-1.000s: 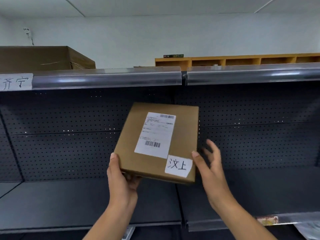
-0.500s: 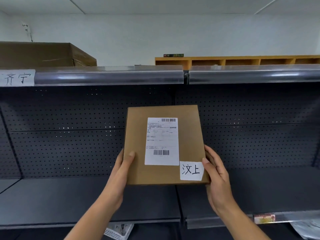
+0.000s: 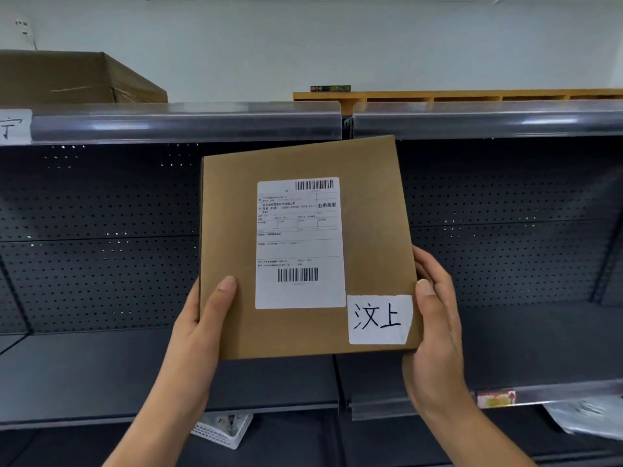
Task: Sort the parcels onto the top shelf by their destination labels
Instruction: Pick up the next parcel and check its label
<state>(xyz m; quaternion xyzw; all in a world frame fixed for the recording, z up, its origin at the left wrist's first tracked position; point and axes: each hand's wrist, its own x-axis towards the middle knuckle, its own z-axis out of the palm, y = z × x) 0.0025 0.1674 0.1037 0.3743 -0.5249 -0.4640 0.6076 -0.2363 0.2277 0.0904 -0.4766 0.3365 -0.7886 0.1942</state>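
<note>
A flat brown cardboard parcel (image 3: 236, 214) is held upright in front of the dark shelving, its face turned to me. It carries a white shipping label (image 3: 300, 244) with barcodes and a white tag (image 3: 379, 319) handwritten 汶上 at its lower right corner. My left hand (image 3: 202, 325) grips the parcel's lower left edge, thumb on the front. My right hand (image 3: 435, 325) grips the lower right edge beside the tag. The top shelf's front rail (image 3: 185, 124) runs just above the parcel, with a white destination tag (image 3: 13, 126) at its far left, partly cut off.
A big brown carton (image 3: 74, 79) stands on the top shelf at the left. An orange wooden cubby rack (image 3: 472, 95) shows behind the top shelf. Lower down are a white basket (image 3: 222, 429) and a pale plastic bag (image 3: 586, 419). A perforated back panel (image 3: 101, 237) closes the shelf bay.
The parcel went from tilted to upright and came closer to me, rising toward the top rail. My right hand closed on its right edge and my left hand shifted to its left edge.
</note>
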